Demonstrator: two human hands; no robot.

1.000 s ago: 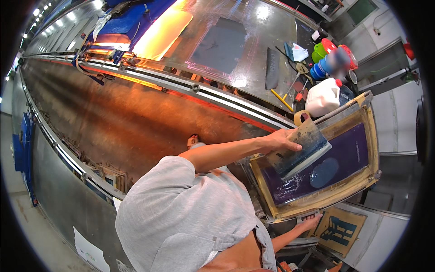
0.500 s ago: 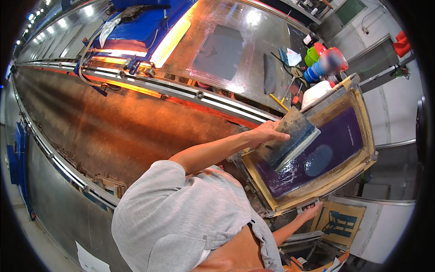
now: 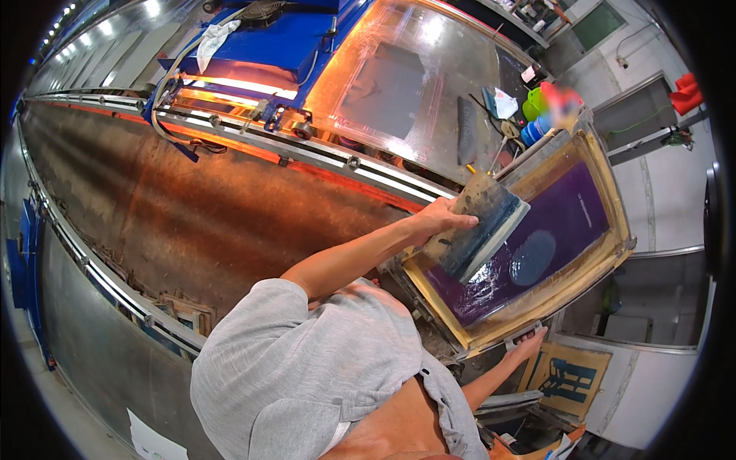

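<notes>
My left hand [image 3: 443, 218] is closed round a wide squeegee [image 3: 484, 218] with a worn, ink-stained wooden holder and a pale blade edge. The squeegee stands tilted over the left part of a screen-printing frame [image 3: 491, 338], across its purple mesh [image 3: 548, 218]. A grey-blue oval [image 3: 533, 259] shows in the mesh, with wet, shiny streaks between it and the blade. My right hand [image 3: 529, 343] grips a metal handle on the frame's near edge. The frame is raised at an angle, its border covered in yellowish tape.
A long print table [image 3: 429, 92] carries a dark grey sheet [image 3: 386, 88]. A blue heater carriage [image 3: 261, 54], glowing orange, rides the metal rail [image 3: 307, 150]. Coloured tubs [image 3: 534, 129] stand behind the frame. A taped stencil screen [image 3: 571, 381] leans below my right hand.
The view has shifted, so the heater and table lie farther right. The screen frame and squeegee are slightly higher and farther left in view. Both hands keep their holds.
</notes>
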